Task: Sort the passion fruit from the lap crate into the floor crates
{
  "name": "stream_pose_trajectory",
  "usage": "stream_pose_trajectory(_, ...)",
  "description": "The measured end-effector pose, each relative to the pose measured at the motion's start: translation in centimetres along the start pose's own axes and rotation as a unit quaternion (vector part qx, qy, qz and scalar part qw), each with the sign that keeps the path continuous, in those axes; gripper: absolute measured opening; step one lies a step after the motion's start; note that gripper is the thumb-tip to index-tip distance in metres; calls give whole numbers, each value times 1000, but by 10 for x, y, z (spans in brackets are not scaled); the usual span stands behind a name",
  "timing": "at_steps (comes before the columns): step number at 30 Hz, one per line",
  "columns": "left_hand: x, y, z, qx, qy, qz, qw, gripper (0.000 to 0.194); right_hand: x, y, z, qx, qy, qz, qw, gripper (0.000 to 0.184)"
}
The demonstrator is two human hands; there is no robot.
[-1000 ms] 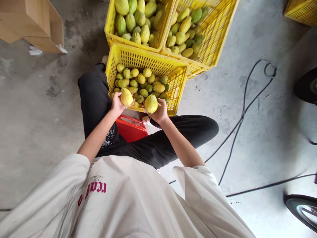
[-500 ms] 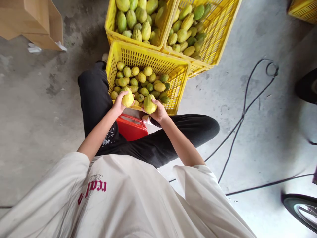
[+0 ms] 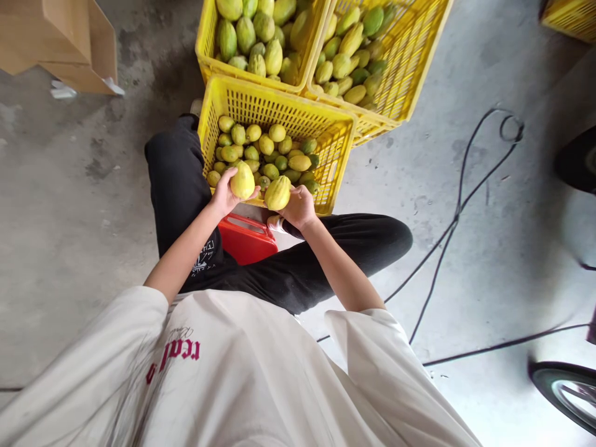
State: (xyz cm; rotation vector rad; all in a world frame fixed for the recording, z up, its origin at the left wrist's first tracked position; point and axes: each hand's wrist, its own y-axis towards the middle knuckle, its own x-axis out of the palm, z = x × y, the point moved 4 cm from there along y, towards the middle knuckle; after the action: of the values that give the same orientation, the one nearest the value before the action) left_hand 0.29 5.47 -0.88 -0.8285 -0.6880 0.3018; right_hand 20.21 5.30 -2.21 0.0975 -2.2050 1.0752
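Note:
A yellow papaya (image 3: 243,180) rests in my left hand (image 3: 225,196), the thumb over its side and fingertips showing beneath. Beside it, my right hand (image 3: 300,208) holds a ribbed, yellow-green papaya (image 3: 278,193) tilted toward the left one. The two fruits are close together, with a narrow gap between them. Both hands are over the near rim of a yellow plastic crate (image 3: 274,102). Inside that crate lie many small yellow and green papayas (image 3: 299,162).
Two more yellow crates (image 3: 198,49) (image 3: 421,71) with papayas stand behind. A red plastic stool or bin (image 3: 246,242) sits between my legs. A cardboard box (image 3: 67,37) is at far left. Black cable (image 3: 459,214) loops over the floor at right, near a wheel (image 3: 570,397).
Both papayas have turned in my hands. The left one now sits slightly right and more upright; the right one has tipped, showing its ribs, and my right thumb has moved off its top.

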Motion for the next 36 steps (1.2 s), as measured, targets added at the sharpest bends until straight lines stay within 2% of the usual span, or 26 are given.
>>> stream_pose_trajectory(5,-1,-2,-2,15,63,-2,998,34,-3,-1,7,17,-45,3,999,26)
stream_pose_trajectory(8,-3,2,-3,4,58,5,998,39,-6,-1,12,27,-64,3,998,31)
stream_pose_trajectory(11,-3,5,-4,-12,64,-2,998,38,-9,0,13,25,-67,10,997,27)
stream_pose_trajectory(18,-1,4,-4,-50,5,-2,999,43,-10,3,9,36,-52,29,998,33)
stream_pose_trajectory(25,-4,6,-7,-49,49,-14,998,45,-10,8,6,18,6,35,999,30)
stream_pose_trajectory(28,-6,8,-8,-22,75,-15,997,52,-11,9,6,15,10,31,999,31)
stream_pose_trajectory(31,-9,11,-8,5,90,-12,996,47,-15,8,1,-5,3,40,999,34)
stream_pose_trajectory(36,-6,12,-10,-32,83,-26,996,39,-21,6,-14,-48,17,55,997,30)
